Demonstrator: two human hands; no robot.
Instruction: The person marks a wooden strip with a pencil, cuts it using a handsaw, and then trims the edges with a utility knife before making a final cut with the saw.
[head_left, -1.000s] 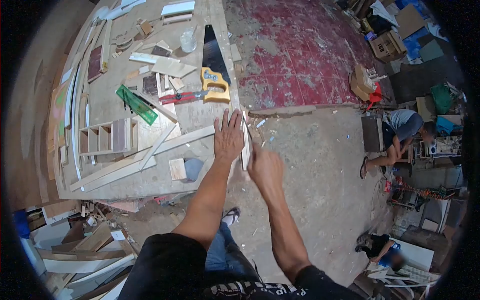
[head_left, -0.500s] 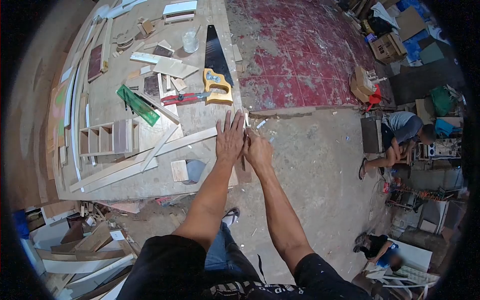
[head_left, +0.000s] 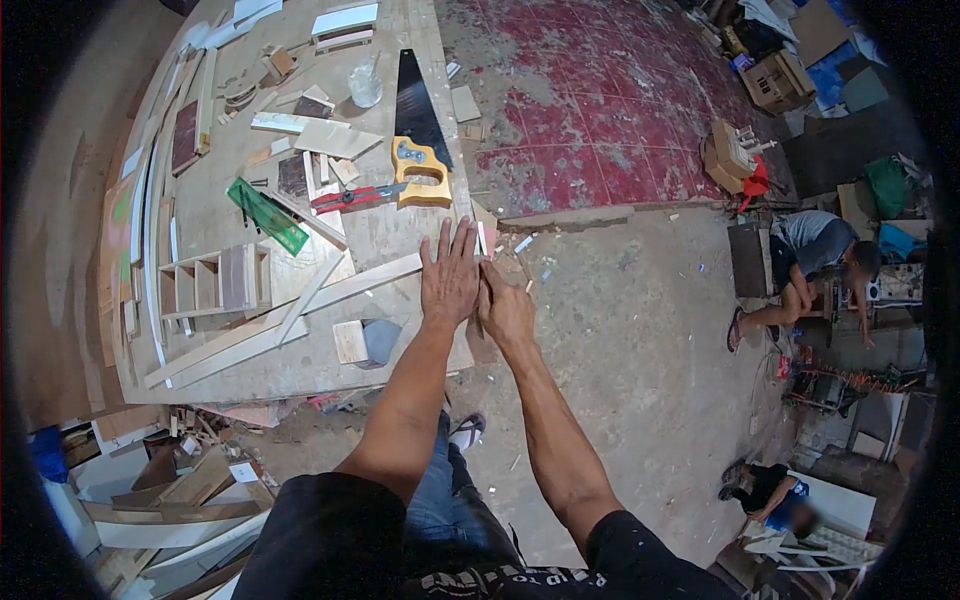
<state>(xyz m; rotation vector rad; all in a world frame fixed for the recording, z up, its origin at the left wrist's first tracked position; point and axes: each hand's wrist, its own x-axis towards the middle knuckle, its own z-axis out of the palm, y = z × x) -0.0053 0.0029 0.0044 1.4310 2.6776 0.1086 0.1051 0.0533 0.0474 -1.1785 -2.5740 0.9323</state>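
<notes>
Near the right edge of the wooden worktable (head_left: pixel 390 335), my left hand (head_left: pixel 450 280) lies flat with its fingers stretched on the end of a long pale wood strip (head_left: pixel 375 278). My right hand (head_left: pixel 508 312) is closed right beside it, at the strip's end; what its fingers hold is hidden. Above my left hand lie a red utility knife (head_left: pixel 350 199) and a handsaw (head_left: pixel 422 170) with a yellow handle. A small wood block (head_left: pixel 350 342) stands below the strip.
On the table are a green plastic case (head_left: pixel 267 217), a small divided wooden frame (head_left: pixel 215 280), a clear cup (head_left: pixel 365 86) and wood offcuts (head_left: pixel 335 138). Two people (head_left: pixel 815 250) sit or crouch at the right. Scrap wood (head_left: pixel 190 480) is piled lower left.
The view has shifted slightly, so the table's things appear a little further left. My hands stay together at the strip's end. At the right, one person's arm now reaches downward.
</notes>
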